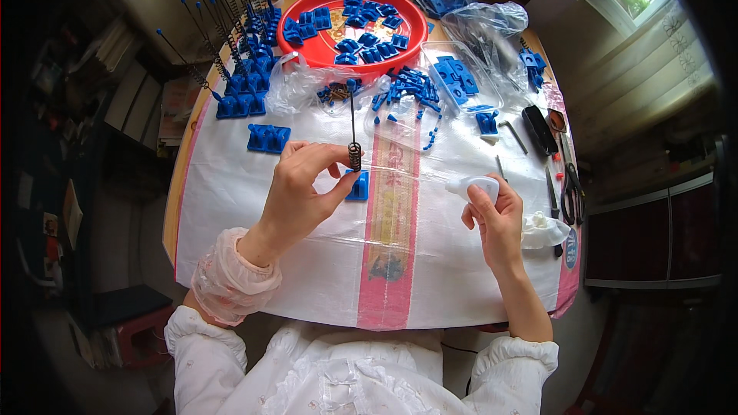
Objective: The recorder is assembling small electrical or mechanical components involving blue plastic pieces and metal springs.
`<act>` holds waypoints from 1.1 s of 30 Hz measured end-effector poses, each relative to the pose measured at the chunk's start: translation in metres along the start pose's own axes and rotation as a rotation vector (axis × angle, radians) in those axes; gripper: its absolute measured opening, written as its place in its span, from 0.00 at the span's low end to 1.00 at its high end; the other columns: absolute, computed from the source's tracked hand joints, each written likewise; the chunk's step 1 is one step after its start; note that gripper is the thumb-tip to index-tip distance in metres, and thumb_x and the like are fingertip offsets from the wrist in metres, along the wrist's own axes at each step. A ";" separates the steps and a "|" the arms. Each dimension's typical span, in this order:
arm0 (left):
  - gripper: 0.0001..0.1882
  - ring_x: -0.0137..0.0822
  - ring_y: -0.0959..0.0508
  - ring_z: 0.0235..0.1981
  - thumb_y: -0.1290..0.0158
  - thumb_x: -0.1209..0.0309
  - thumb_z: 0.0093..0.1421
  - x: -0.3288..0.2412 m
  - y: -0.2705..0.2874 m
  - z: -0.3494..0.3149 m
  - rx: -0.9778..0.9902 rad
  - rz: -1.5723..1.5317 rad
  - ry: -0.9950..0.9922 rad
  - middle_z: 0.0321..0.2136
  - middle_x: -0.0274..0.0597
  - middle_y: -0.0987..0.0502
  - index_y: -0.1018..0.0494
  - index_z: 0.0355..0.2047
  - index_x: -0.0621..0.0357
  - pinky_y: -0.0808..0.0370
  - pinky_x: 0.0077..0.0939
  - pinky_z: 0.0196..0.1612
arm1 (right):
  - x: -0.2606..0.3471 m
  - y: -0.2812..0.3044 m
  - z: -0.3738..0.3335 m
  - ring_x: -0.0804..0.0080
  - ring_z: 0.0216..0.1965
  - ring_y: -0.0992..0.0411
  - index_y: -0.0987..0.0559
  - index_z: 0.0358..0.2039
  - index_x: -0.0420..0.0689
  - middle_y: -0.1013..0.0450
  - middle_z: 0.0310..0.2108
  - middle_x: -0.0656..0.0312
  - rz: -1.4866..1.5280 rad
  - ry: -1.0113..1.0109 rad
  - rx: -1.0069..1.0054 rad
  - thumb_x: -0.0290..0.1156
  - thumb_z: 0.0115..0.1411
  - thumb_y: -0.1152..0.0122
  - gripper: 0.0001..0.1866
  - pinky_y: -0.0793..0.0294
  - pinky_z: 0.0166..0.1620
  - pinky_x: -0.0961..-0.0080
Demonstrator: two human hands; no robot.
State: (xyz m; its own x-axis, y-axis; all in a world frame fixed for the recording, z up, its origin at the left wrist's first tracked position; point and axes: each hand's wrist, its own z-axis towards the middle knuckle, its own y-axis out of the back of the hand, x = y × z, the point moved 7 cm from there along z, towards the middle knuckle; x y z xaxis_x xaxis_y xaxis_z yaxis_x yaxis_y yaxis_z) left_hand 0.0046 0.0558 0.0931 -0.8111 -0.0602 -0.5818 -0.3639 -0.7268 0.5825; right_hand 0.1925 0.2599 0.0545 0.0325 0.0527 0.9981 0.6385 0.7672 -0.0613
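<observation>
My left hand (pixel 301 177) pinches a black coil spring (pixel 354 157) between thumb and fingers. The spring stands upright, with a straight stem rising from the coil to a small blue tip (pixel 352 85). Right under its lower end, a blue plastic base piece (pixel 359 187) sits on the sheet by my thumb; whether spring and base touch is hard to make out. To the right, my right hand (pixel 496 220) is closed around a small white squeeze bottle (pixel 483 185), its nozzle pointing left. A gap separates the bottle from the spring.
A red basin (pixel 309 52) of blue parts stands at the back. Blue bases with upright springs (pixel 244 81) crowd the back left, near one blue block (pixel 268 137). Small blue pieces (pixel 411 88) and a clear tray (pixel 492 96) lie mid-back. Scissors (pixel 571 192) rest at right.
</observation>
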 end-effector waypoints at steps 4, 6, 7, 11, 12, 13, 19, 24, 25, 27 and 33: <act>0.17 0.28 0.23 0.29 0.31 0.79 0.50 0.000 0.000 0.000 0.001 -0.006 0.003 0.31 0.31 0.17 0.16 0.42 0.53 0.33 0.27 0.44 | 0.001 0.004 0.001 0.88 0.19 0.40 0.22 0.35 0.42 0.33 0.20 0.72 0.007 0.000 -0.049 0.34 0.68 0.37 0.08 0.35 0.25 0.83; 0.17 0.28 0.23 0.29 0.31 0.80 0.50 0.000 0.000 0.000 0.004 -0.010 0.004 0.31 0.31 0.17 0.16 0.42 0.53 0.33 0.27 0.44 | -0.002 0.010 0.003 0.89 0.20 0.40 0.21 0.36 0.42 0.33 0.21 0.73 0.094 -0.026 -0.077 0.34 0.68 0.37 0.08 0.35 0.25 0.84; 0.17 0.28 0.23 0.29 0.31 0.80 0.50 0.001 0.000 0.000 0.006 -0.013 0.004 0.31 0.31 0.17 0.16 0.42 0.53 0.33 0.27 0.44 | -0.003 0.015 0.004 0.90 0.20 0.40 0.21 0.36 0.42 0.32 0.21 0.73 0.138 -0.039 -0.090 0.34 0.68 0.37 0.08 0.35 0.25 0.85; 0.17 0.28 0.22 0.29 0.31 0.80 0.50 0.001 0.001 0.000 0.004 -0.033 0.009 0.31 0.32 0.17 0.16 0.41 0.54 0.32 0.27 0.44 | 0.000 0.036 0.010 0.89 0.20 0.44 0.21 0.34 0.43 0.37 0.21 0.76 0.280 -0.129 -0.177 0.33 0.66 0.35 0.08 0.42 0.24 0.85; 0.17 0.28 0.22 0.29 0.31 0.80 0.50 0.002 0.000 0.000 0.007 -0.034 0.009 0.31 0.32 0.17 0.16 0.42 0.54 0.32 0.28 0.44 | 0.002 0.039 0.010 0.89 0.21 0.44 0.22 0.33 0.44 0.37 0.21 0.76 0.308 -0.149 -0.199 0.33 0.66 0.36 0.08 0.43 0.24 0.85; 0.17 0.28 0.22 0.30 0.31 0.80 0.50 0.002 0.000 0.000 0.010 -0.036 0.008 0.31 0.32 0.17 0.16 0.42 0.54 0.32 0.28 0.44 | 0.003 0.045 0.011 0.89 0.21 0.44 0.22 0.32 0.45 0.38 0.21 0.76 0.336 -0.168 -0.220 0.33 0.66 0.36 0.08 0.43 0.24 0.85; 0.17 0.28 0.22 0.30 0.31 0.79 0.50 0.001 0.000 0.000 0.018 -0.042 -0.002 0.31 0.32 0.16 0.16 0.42 0.54 0.32 0.28 0.45 | 0.010 0.045 0.030 0.87 0.21 0.43 0.26 0.31 0.48 0.38 0.20 0.75 0.373 -0.190 -0.173 0.38 0.67 0.38 0.10 0.41 0.24 0.82; 0.17 0.28 0.22 0.30 0.31 0.79 0.51 0.002 -0.001 0.002 0.021 -0.068 0.014 0.31 0.32 0.16 0.16 0.42 0.54 0.33 0.27 0.45 | -0.006 0.021 0.051 0.86 0.18 0.45 0.26 0.31 0.48 0.35 0.21 0.72 0.356 -0.136 -0.070 0.38 0.67 0.40 0.10 0.41 0.24 0.81; 0.17 0.28 0.22 0.29 0.31 0.79 0.51 0.003 -0.001 0.001 0.018 -0.071 0.019 0.31 0.32 0.16 0.16 0.42 0.54 0.33 0.27 0.46 | -0.011 0.017 0.053 0.86 0.17 0.45 0.26 0.32 0.48 0.34 0.20 0.71 0.354 -0.134 -0.100 0.38 0.66 0.39 0.10 0.41 0.23 0.81; 0.16 0.28 0.22 0.29 0.31 0.79 0.51 0.005 -0.001 0.001 0.019 -0.076 0.025 0.31 0.32 0.16 0.16 0.42 0.54 0.33 0.27 0.46 | -0.015 0.008 0.053 0.85 0.18 0.45 0.29 0.29 0.50 0.38 0.19 0.72 0.354 -0.136 -0.146 0.38 0.66 0.39 0.12 0.43 0.23 0.81; 0.16 0.28 0.22 0.29 0.32 0.79 0.51 0.005 -0.003 0.002 0.038 -0.091 0.032 0.31 0.32 0.16 0.16 0.41 0.54 0.32 0.28 0.46 | -0.023 0.009 0.056 0.85 0.20 0.43 0.29 0.29 0.50 0.37 0.20 0.72 0.357 -0.112 -0.186 0.37 0.65 0.38 0.11 0.44 0.22 0.82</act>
State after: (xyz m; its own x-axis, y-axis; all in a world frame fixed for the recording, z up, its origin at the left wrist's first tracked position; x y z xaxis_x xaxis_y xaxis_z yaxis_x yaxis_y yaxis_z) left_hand 0.0009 0.0597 0.0895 -0.7593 -0.0170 -0.6505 -0.4530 -0.7039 0.5471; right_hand 0.1547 0.3015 0.0301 0.1994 0.3717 0.9067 0.7308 0.5600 -0.3903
